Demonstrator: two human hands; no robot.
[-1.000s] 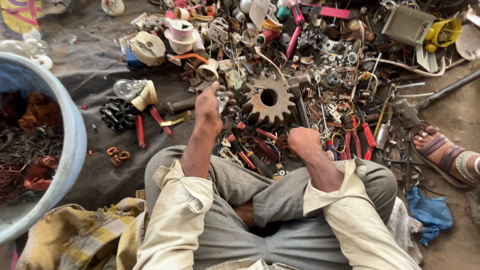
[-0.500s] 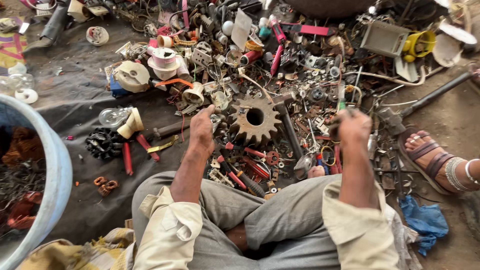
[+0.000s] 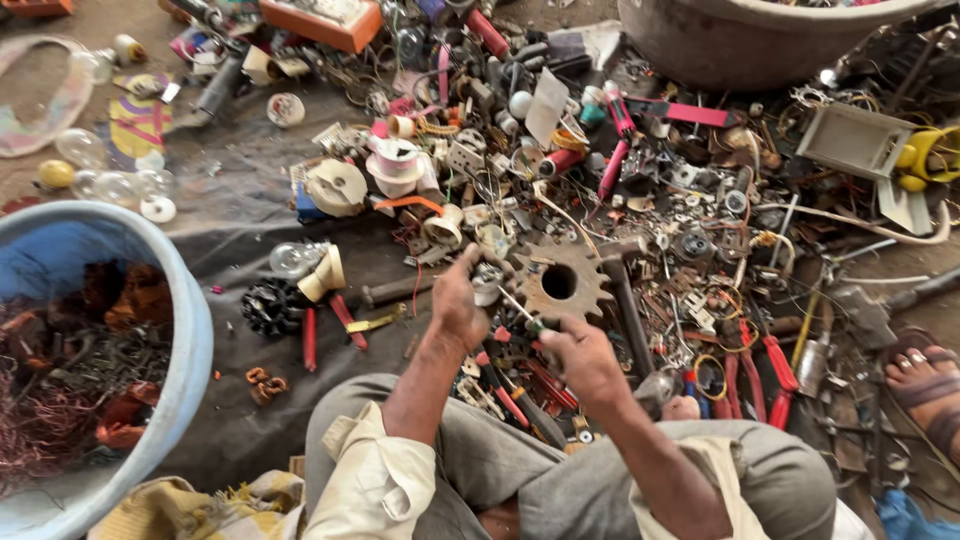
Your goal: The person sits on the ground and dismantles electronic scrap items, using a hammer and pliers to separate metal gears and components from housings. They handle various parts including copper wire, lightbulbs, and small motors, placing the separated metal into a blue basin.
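At the far left, a large blue plastic tub (image 3: 190, 330) holding tangled copper wire and rusty scrap is seen beside the dark ground sheet (image 3: 230, 240). Further right, a clear glass bulb (image 3: 292, 258) and a black toothed plastic wheel (image 3: 270, 307) lie on the sheet, apart from the hands.

The left hand (image 3: 455, 300) is raised over the pile with its fingers curled closed around a small round metal part (image 3: 488, 280), which is pinched between thumb and fingertips just left of the big rusty sprocket (image 3: 560, 283). The part is judged to be light, rigid and hard; being small and possibly greasy, it may slip or turn under pressure, so a grip around its rim, as now held, seems best.

The right hand (image 3: 580, 355) is closed on the green handle of a thin screwdriver (image 3: 520, 312), whose shaft is angled up and left so that its tip meets, or nearly meets, the held part; actual contact cannot be made out. The screwdriver is judged stiff and light, best held at the handle.

Beside the sprocket a hammer (image 3: 625, 300) lies with its handle running toward the knees. Further right, red-handled pliers (image 3: 775, 375) rest among loose scrap, and a sandalled foot (image 3: 915, 385) of another person is seen at the right edge.
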